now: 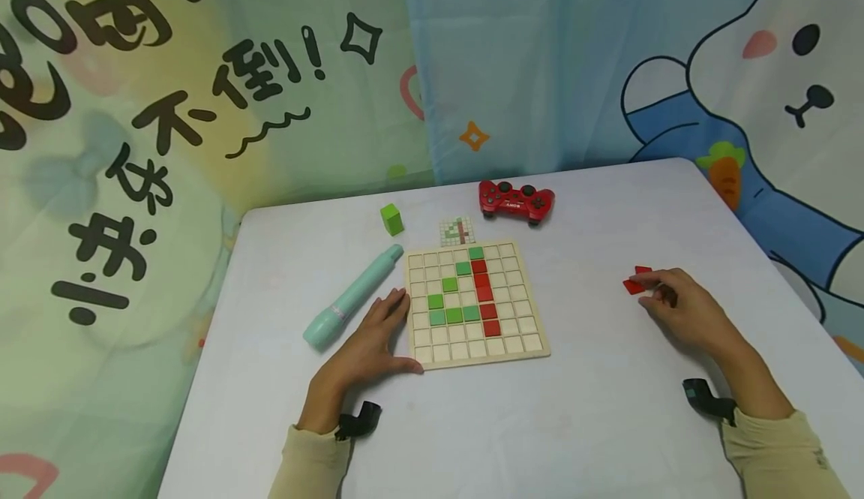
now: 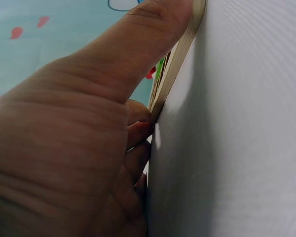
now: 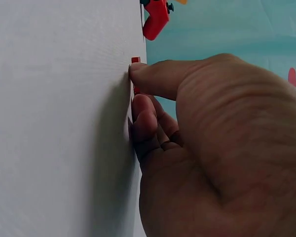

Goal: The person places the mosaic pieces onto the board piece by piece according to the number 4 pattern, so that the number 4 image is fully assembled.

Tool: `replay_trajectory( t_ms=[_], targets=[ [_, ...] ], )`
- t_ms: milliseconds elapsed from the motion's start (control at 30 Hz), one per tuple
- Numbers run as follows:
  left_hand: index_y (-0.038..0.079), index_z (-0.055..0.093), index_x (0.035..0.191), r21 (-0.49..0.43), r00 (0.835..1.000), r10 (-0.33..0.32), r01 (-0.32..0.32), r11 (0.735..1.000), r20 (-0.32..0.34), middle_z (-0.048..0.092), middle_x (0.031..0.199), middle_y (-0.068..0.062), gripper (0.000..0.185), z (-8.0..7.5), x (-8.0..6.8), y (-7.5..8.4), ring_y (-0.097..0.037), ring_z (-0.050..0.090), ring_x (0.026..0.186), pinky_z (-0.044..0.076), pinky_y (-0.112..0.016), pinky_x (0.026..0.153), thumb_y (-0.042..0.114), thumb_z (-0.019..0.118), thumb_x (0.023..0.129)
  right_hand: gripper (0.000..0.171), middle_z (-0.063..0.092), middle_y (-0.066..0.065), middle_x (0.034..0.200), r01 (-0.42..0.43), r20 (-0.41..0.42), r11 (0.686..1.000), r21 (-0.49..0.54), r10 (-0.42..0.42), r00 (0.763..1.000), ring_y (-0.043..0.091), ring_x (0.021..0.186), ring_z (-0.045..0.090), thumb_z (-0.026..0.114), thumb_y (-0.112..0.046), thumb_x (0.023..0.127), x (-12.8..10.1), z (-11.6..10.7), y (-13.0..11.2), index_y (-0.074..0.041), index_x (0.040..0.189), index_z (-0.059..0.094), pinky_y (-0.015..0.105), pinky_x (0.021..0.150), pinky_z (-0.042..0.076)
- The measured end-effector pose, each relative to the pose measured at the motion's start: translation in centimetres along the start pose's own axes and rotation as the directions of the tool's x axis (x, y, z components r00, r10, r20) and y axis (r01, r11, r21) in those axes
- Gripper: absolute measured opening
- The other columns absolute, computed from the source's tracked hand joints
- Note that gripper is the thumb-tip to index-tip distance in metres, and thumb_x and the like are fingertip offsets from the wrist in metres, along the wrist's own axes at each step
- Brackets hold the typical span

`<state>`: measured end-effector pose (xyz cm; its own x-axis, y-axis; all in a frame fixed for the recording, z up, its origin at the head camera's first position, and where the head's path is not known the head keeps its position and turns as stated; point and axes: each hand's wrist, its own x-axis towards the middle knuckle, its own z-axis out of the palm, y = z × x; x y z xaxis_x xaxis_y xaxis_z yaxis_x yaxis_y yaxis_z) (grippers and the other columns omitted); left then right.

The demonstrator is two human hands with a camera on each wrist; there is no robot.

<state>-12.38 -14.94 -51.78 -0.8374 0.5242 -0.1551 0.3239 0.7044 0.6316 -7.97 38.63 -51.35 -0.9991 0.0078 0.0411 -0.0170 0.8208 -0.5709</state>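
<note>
Resting on a white table (image 1: 594,409), a person's two hands work around a wooden grid board (image 1: 475,304) that lies flat near the middle. The left hand (image 1: 367,345) lies against the board's left edge, fingers straight and relaxed, thumb along the near corner, clamped on nothing. The right hand (image 1: 678,308) sits well apart to the right, fingers curled, its fingertips pinching or pressing small red tiles (image 1: 634,280) that lie on the table; I cannot tell whether a tile is lifted. On the board, green tiles (image 1: 451,300) and a column of red ones form a pattern. A mint-green pen-shaped tool (image 1: 351,298) lies left of the board. Behind it sit a green cube (image 1: 391,218), a small pattern card (image 1: 457,231) and a red game controller (image 1: 516,200).
</note>
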Motion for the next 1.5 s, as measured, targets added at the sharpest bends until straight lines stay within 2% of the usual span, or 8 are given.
replay_trajectory(
  t_ms=[200,367,567,733,867,1033,1300,1500],
  targets=[
    [0.012,0.023,0.171,0.000,1.000,0.002,-0.002,1.000,0.006,0.016,0.181,-0.005,0.127,0.0,0.0,-0.1,-0.036,0.013,0.169,0.025,-0.053,0.135,0.044,0.098,0.073,0.038,0.058,0.017,0.104,-0.005,0.017,0.999,-0.042,0.006,1.000,0.022,0.090,0.051,0.073,-0.005,0.099,0.3,0.2,0.0,0.001,0.135,0.065,0.017,0.066,0.041],
    [0.012,0.023,0.171,-0.010,1.000,0.003,-0.003,1.000,0.008,0.017,0.181,-0.005,0.127,-0.1,0.0,-0.1,-0.035,0.012,0.169,0.025,-0.053,0.135,0.043,0.098,0.073,0.040,0.059,0.017,0.102,0.004,0.024,0.999,-0.051,-0.002,1.000,0.025,0.091,0.052,0.074,-0.005,0.098,0.4,0.3,0.0,0.002,0.136,0.063,0.018,0.065,0.040],
    [0.012,0.023,0.171,-0.008,1.000,-0.001,0.001,1.000,0.003,0.016,0.181,-0.006,0.126,-0.2,0.1,0.0,-0.037,0.012,0.169,0.025,-0.054,0.135,0.043,0.098,0.074,0.038,0.059,0.021,0.107,-0.012,0.029,0.999,-0.040,0.013,1.000,0.032,0.096,0.053,0.072,-0.003,0.099,0.6,0.2,-0.3,0.004,0.134,0.062,0.011,0.067,0.041],
    [0.014,0.023,0.171,-0.009,1.000,-0.006,0.007,1.000,0.004,0.016,0.181,-0.005,0.127,-0.2,0.2,-0.1,-0.036,0.012,0.169,0.024,-0.054,0.136,0.044,0.098,0.073,0.035,0.055,0.025,0.113,-0.020,0.032,0.999,-0.043,0.022,0.999,0.035,0.096,0.054,0.073,-0.004,0.098,0.7,0.1,-0.5,0.005,0.131,0.064,0.014,0.068,0.044],
    [0.014,0.022,0.171,-0.002,1.000,-0.001,0.001,1.000,0.009,0.016,0.181,-0.005,0.127,-0.1,0.2,-0.1,-0.036,0.012,0.169,0.025,-0.054,0.135,0.044,0.098,0.074,0.036,0.056,0.025,0.120,-0.010,0.047,0.999,-0.043,0.012,0.999,0.037,0.100,0.059,0.074,-0.004,0.097,0.7,-0.2,-2.1,0.003,0.131,0.064,0.016,0.072,0.050],
    [0.013,0.023,0.171,-0.005,1.000,-0.003,0.003,1.000,0.010,0.016,0.181,-0.005,0.127,-0.1,0.1,-0.1,-0.036,0.012,0.169,0.024,-0.054,0.136,0.044,0.098,0.074,0.034,0.063,0.018,0.116,0.097,0.090,0.994,-0.047,-0.093,0.992,0.029,0.097,0.062,0.075,-0.004,0.097,1.1,-0.4,-5.8,-0.002,0.130,0.066,0.013,0.073,0.049],
    [0.013,0.023,0.171,-0.012,1.000,0.004,-0.004,1.000,0.004,0.017,0.181,-0.004,0.127,-0.1,0.0,-0.2,-0.035,0.013,0.169,0.025,-0.054,0.135,0.045,0.098,0.073,0.029,0.067,0.005,0.113,0.207,0.234,0.978,-0.027,-0.195,0.952,0.015,0.093,0.058,0.079,-0.013,0.096,1.5,0.5,-11.9,-0.012,0.124,0.069,0.019,0.071,0.053],
    [0.013,0.024,0.171,0.001,1.000,-0.003,0.003,1.000,-0.003,0.017,0.181,-0.005,0.126,-0.1,0.0,-0.1,-0.038,0.013,0.168,0.025,-0.055,0.135,0.044,0.098,0.073,0.025,0.065,-0.002,0.110,0.316,0.385,0.948,0.033,-0.304,0.872,0.008,0.089,0.057,0.080,-0.015,0.096,1.7,2.8,-15.2,-0.016,0.119,0.071,0.018,0.070,0.054]
  ],
)
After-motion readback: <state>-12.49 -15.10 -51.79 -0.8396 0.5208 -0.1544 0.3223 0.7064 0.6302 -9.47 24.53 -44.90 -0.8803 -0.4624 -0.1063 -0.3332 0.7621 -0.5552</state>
